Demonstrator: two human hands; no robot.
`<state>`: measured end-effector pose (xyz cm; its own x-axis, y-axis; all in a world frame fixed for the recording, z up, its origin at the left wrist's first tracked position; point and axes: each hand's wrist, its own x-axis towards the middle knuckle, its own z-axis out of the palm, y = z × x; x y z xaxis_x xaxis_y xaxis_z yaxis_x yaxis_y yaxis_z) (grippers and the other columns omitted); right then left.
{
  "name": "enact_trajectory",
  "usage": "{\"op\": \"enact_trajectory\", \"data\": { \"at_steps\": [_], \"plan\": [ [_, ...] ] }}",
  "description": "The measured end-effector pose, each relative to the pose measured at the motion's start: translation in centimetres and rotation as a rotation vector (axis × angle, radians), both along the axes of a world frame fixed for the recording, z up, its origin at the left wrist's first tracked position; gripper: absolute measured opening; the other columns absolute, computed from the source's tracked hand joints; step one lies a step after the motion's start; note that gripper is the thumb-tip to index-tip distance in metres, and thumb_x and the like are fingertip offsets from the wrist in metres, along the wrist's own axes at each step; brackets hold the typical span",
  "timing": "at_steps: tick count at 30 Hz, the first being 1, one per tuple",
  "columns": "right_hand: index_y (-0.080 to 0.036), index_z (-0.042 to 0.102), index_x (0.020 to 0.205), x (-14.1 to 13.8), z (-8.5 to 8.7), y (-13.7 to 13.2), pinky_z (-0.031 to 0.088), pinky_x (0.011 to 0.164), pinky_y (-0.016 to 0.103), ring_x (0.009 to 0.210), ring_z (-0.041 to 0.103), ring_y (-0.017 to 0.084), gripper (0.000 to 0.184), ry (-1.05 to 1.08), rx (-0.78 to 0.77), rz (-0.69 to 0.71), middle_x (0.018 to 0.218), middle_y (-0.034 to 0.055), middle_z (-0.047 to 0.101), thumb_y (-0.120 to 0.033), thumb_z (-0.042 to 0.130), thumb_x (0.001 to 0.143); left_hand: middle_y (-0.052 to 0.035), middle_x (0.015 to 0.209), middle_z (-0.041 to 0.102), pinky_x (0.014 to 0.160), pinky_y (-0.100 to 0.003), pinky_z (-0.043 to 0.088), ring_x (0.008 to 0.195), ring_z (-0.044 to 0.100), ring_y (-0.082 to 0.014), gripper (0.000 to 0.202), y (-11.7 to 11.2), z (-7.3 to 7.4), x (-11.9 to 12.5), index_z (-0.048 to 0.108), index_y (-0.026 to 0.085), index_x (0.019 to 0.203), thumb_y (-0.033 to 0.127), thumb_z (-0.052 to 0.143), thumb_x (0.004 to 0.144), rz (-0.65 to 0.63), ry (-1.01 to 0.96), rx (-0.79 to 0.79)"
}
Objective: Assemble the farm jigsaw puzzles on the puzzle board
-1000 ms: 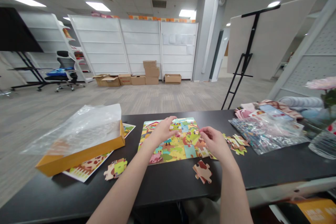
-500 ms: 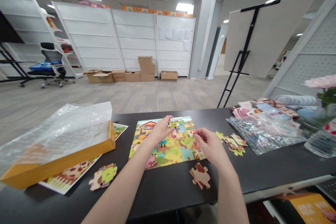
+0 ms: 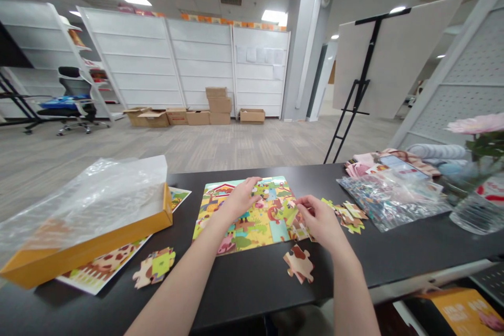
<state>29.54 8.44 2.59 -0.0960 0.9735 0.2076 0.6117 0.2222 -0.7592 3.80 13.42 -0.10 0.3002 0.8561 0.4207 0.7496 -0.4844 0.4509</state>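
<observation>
A colourful farm-scene jigsaw puzzle [image 3: 252, 236] lies assembled on the black table [image 3: 252, 286]. My left hand [image 3: 241, 200] rests on its upper middle with the fingers apart, holding nothing. My right hand [image 3: 321, 221] curls over the puzzle's right edge, fingertips pinched against the pieces there; I cannot tell whether they hold one. Just below that hand lies a loose tan-and-brown puzzle piece [image 3: 298, 264]. A green-and-brown piece [image 3: 153, 268] lies further left, and a small cluster of pieces [image 3: 348, 215] lies to the right.
A yellow box [image 3: 86, 249] under a plastic sheet [image 3: 86, 194] sits at the table's left, over a printed picture sheet [image 3: 98, 273]. To the right lie a clear bag of pieces [image 3: 388, 202], folded cloths [image 3: 394, 160] and a glass vase with a pink flower [image 3: 474, 210].
The whole view has swung slightly, moving the table leftward since a second ago. Both hands stay at the puzzle, and my right fingertips have shifted a little at its right edge.
</observation>
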Motion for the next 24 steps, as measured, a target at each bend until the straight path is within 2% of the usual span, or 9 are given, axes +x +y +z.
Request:
{"op": "enact_trajectory", "data": {
  "at_steps": [4,8,14,17,20,24],
  "plan": [
    [-0.021,0.064,0.087,1.0,-1.0,0.5,0.047,0.062,0.031,0.065,0.065,0.019,0.024,0.012,-0.039,-0.033,0.08,0.0053,0.071,-0.037,0.047,0.084,-0.0119,0.131,0.061,0.101,-0.042,0.05,0.119,0.061,-0.0263,0.046,-0.7,0.8,0.4,0.05,0.021,0.133,0.018,0.06,0.087,-0.035,0.039,0.03],
    [-0.021,0.063,0.085,1.6,-1.6,0.7,0.049,0.06,0.03,0.066,0.066,0.019,0.021,0.033,-0.004,-0.041,0.078,0.0044,0.07,-0.037,0.049,0.084,-0.0128,0.13,0.062,0.102,-0.043,0.049,0.12,0.061,-0.0268,0.043,-1.4,1.8,1.1,0.052,0.02,0.131,0.019,0.059,0.089,-0.062,0.106,0.074],
    [-0.021,0.062,0.085,1.4,-0.9,1.0,0.052,0.058,0.031,0.063,0.069,0.019,0.018,0.16,-0.037,-0.022,0.078,0.0039,0.071,-0.037,0.053,0.082,-0.0112,0.134,0.061,0.103,-0.043,0.049,0.122,0.061,-0.0269,0.046,-2.8,3.1,1.5,0.047,0.024,0.138,0.03,0.06,0.093,-0.091,0.066,0.048],
    [-0.02,0.06,0.087,0.6,0.0,1.1,0.053,0.058,0.031,0.063,0.071,0.02,0.018,0.254,-0.05,-0.018,0.082,0.0057,0.071,-0.037,0.055,0.081,-0.0101,0.137,0.06,0.105,-0.041,0.048,0.124,0.06,-0.026,0.055,-4.9,4.2,1.2,0.043,0.025,0.142,0.037,0.062,0.092,-0.089,0.015,0.025],
    [-0.019,0.059,0.091,-0.3,0.5,1.0,0.054,0.056,0.03,0.065,0.072,0.02,0.019,0.313,-0.069,-0.003,0.087,0.0075,0.072,-0.035,0.057,0.081,-0.0089,0.141,0.058,0.105,-0.04,0.047,0.125,0.059,-0.0262,0.061,-7.7,5.4,0.8,0.041,0.027,0.144,0.038,0.066,0.09,-0.105,0.027,-0.048],
    [-0.019,0.061,0.091,-1.3,0.2,1.0,0.054,0.056,0.029,0.067,0.073,0.02,0.016,0.325,-0.11,0.039,0.084,0.006,0.071,-0.031,0.059,0.08,-0.0082,0.141,0.058,0.103,-0.042,0.049,0.122,0.062,-0.0282,0.07,-11.0,5.3,1.1,0.04,0.03,0.145,0.035,0.073,0.084,-0.103,0.055,-0.176]
  ]
}}
